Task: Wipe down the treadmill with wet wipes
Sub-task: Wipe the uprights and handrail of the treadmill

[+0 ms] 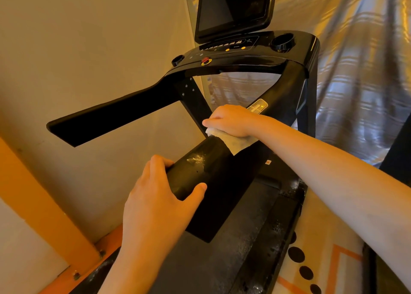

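My left hand [155, 195], in the lower middle of the frame, is curled round the near end of the glossy black treadmill handrail [200, 166], with the thumb on one side and the fingers over the other. Further up the same rail, at centre frame, my right hand [231, 121] has its fingers bent over a crumpled white wet wipe [233, 142] and presses it onto the rail. The black console [233, 55] with its dark screen [231, 6] sits in the upper middle, and the dark belt deck [244, 238] is at lower right.
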### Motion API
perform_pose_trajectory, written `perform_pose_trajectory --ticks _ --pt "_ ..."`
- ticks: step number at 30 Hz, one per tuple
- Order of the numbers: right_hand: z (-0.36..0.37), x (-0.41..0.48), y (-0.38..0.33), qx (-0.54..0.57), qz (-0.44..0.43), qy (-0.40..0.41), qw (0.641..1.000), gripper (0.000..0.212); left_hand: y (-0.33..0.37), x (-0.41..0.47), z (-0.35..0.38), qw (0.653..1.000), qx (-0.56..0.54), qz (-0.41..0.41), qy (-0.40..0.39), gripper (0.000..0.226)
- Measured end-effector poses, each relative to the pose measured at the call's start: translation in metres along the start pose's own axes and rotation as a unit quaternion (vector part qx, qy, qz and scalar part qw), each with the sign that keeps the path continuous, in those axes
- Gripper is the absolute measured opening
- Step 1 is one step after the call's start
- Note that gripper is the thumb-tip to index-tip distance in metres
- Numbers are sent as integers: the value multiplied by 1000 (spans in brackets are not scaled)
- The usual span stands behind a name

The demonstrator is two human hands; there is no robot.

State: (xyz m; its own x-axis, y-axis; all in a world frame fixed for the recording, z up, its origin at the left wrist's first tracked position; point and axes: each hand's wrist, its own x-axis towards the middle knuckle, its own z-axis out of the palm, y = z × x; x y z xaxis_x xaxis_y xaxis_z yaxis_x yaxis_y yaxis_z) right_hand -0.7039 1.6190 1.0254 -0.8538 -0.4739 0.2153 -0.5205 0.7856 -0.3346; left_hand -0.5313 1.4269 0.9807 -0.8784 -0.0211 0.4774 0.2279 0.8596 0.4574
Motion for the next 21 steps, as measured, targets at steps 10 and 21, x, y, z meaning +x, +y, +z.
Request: perform_pose_trajectory --ticks 10,21 --pt "-9 -5 32 -105 24 31 994 33 2 1 -2 1000 13 2 -9 52" --pt "56 -47 -18 -66 -119 325 936 19 -2 2 0 1000 15 14 12 51"
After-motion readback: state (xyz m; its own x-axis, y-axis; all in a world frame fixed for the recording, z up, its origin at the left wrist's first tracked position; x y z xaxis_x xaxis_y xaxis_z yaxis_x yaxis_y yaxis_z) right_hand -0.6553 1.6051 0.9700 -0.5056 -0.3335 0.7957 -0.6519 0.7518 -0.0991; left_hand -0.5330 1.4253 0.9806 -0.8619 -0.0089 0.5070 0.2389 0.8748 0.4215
